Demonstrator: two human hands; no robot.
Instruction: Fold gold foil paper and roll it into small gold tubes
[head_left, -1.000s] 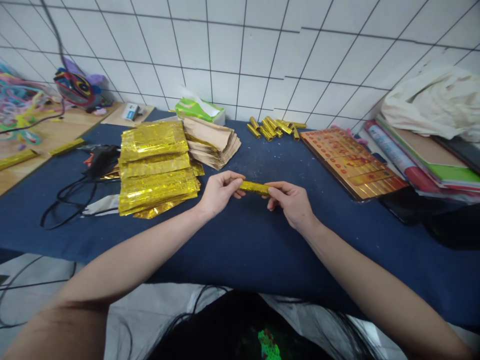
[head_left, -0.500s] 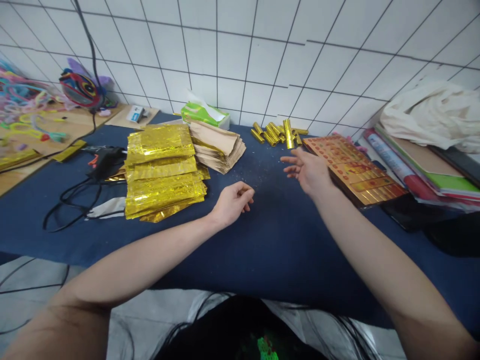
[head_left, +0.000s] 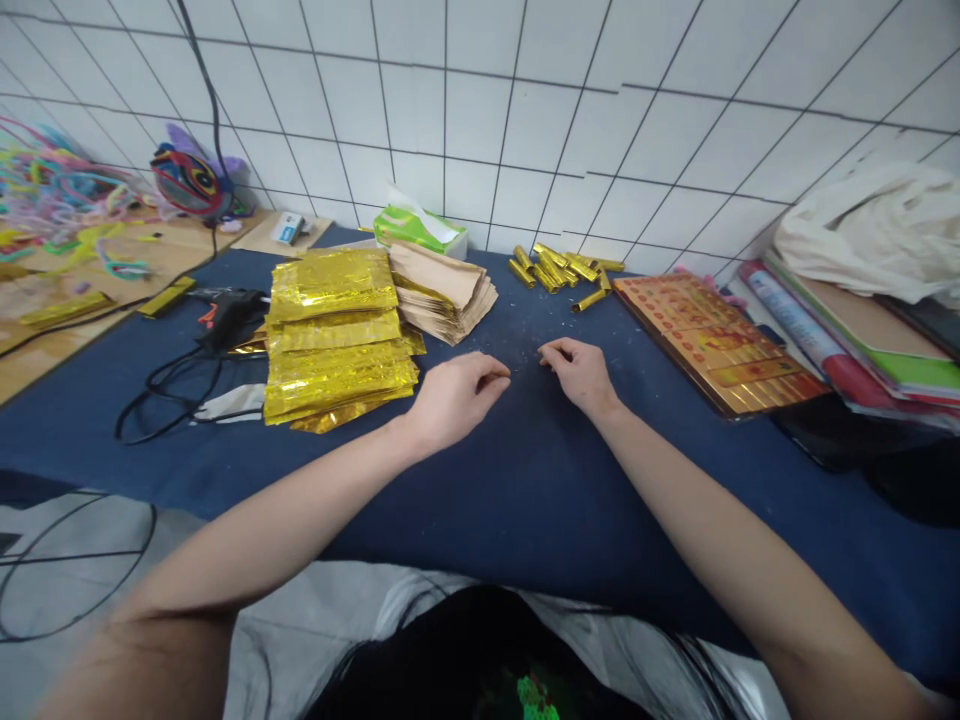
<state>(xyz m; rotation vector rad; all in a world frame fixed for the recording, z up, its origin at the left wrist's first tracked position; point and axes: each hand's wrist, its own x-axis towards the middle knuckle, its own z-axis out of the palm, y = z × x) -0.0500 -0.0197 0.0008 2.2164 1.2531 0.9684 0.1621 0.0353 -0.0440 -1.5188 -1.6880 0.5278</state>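
My left hand (head_left: 454,395) rests on the blue cloth (head_left: 525,480) with its fingers curled in and thumb against forefinger; nothing shows in it. Just to its right, my right hand (head_left: 577,370) also lies low on the cloth, fingers bent together, tips pointing left, holding nothing. A stack of gold foil sheets (head_left: 334,330) lies left of my left hand, with brown paper sheets (head_left: 446,290) behind it. A pile of rolled gold tubes (head_left: 551,268) sits at the far edge, and one loose gold tube (head_left: 589,300) lies in front of the pile.
A stack of red-and-gold printed sheets (head_left: 712,335) lies right of my right hand. Books (head_left: 847,330) and a white bag (head_left: 877,225) fill the right side. A black glue gun (head_left: 225,310) with cables lies left. A green tissue pack (head_left: 416,228) stands by the tiled wall.
Both hands held a gold tube a second ago. My right hand carried it out to the far pile, let it go, and has come back beside my left hand.
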